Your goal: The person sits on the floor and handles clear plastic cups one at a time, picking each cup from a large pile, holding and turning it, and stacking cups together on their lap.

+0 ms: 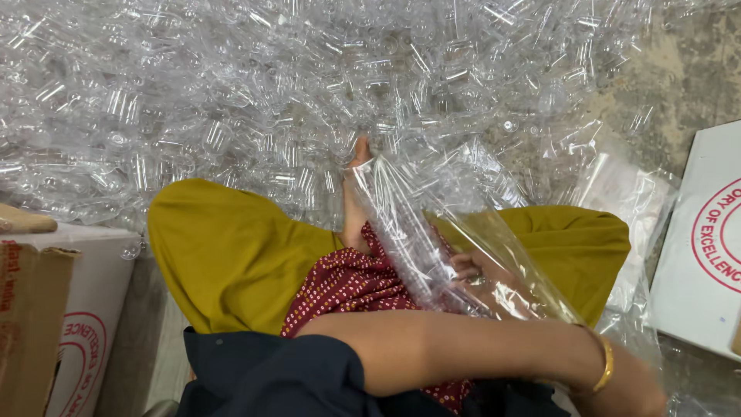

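Fingers [465,268] of one hand, seen through the film, are curled inside a clear plastic bag [440,232] holding small clear bottles, steadying it on the lap; the bottle heap [270,100] lies beyond; the other hand's grip cannot be told.

The heap of small bottles [255,93] is clear, glossy plastic that throws hard white glints, and the bag [455,232] held over the lap is thin, transparent plastic film, shiny and creased. The yellow trousers [231,247] are matt, smooth cloth, the dark red dotted garment [347,286] is soft printed cloth, and the bangle [606,363] on the wrist is polished gold-coloured metal. The white boxes [698,255] are smooth matt cardboard, the brown box [27,332] is raw, dull cardboard, and the floor [679,77] is rough, mottled concrete.
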`<state>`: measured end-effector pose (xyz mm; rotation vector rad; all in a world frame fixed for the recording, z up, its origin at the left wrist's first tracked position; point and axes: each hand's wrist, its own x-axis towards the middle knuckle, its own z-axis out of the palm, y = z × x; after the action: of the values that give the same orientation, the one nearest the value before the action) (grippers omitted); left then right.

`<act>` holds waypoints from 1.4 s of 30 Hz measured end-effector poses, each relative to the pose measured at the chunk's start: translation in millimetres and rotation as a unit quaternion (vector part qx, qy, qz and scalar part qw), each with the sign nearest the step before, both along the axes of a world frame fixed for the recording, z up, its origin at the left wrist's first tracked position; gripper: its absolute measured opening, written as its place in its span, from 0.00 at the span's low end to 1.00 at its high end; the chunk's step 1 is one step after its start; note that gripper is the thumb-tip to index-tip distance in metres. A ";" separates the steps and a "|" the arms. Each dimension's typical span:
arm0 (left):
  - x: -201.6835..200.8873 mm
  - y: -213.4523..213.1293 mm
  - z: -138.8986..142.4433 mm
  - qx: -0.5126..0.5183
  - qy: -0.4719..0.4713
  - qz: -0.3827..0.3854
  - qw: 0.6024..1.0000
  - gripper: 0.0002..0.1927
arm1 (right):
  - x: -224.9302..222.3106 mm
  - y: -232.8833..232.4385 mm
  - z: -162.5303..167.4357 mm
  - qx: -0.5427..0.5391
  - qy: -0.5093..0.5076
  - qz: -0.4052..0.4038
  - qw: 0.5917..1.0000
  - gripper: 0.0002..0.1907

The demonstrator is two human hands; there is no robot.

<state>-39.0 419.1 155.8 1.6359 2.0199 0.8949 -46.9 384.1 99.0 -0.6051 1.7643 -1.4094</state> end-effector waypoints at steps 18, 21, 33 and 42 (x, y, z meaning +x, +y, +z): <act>-43.5 -462.7 -137.1 -0.287 -0.015 0.677 0.677 0.11 | -60.4 225.4 78.8 0.643 0.161 -0.177 0.728 0.25; -33.3 -470.6 -144.5 -0.187 0.043 0.706 0.681 0.20 | -101.7 142.0 96.7 0.420 0.311 -0.224 0.822 0.23; 7.6 -467.3 -162.7 0.615 -0.430 0.502 0.429 0.28 | -212.0 -244.5 -48.1 0.292 0.451 0.017 0.843 0.27; -10.2 -447.2 -148.2 0.446 -0.553 0.504 0.491 0.35 | -199.8 -236.2 -14.8 0.176 0.473 0.118 0.855 0.28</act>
<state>-49.1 -28.0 7.6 -0.4986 1.1949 2.7010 -246.7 147.8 84.1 -1.4054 2.4898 -0.5678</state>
